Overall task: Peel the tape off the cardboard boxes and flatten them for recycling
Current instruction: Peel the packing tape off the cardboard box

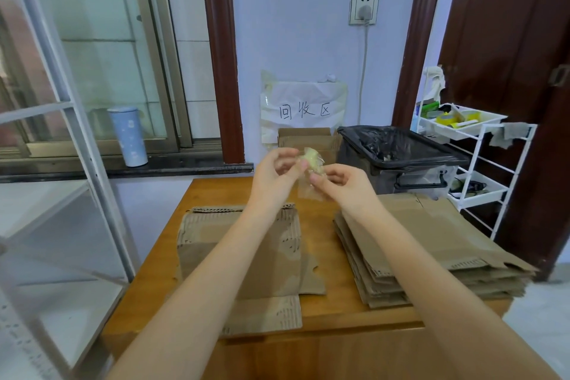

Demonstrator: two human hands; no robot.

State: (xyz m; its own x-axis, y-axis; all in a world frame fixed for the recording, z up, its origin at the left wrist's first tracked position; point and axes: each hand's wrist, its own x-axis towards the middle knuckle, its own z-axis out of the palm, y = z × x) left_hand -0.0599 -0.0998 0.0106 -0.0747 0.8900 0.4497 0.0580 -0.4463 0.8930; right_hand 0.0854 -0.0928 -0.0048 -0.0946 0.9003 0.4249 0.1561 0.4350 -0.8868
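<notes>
Reaching forward above the table (324,318), both hands' grips, left (273,174) and right (345,183), pinch crumpled tape (313,160).

Two hands, the left (274,173) and the right (342,183), raised together over one wooden tabletop (320,244). One crumpled wad of clear tape (313,162) pinched between them. One flattened cardboard box (246,256) lying alone under the left forearm. One stack of flattened boxes (438,250) to the right, several layers deep, exact number not countable. One more box (308,140) standing against the wall. One bin with a black liner (398,151). One paper sign (303,108). One wall socket (364,8) with one plug. One blue tumbler (128,136). One white rack (481,163).
</notes>
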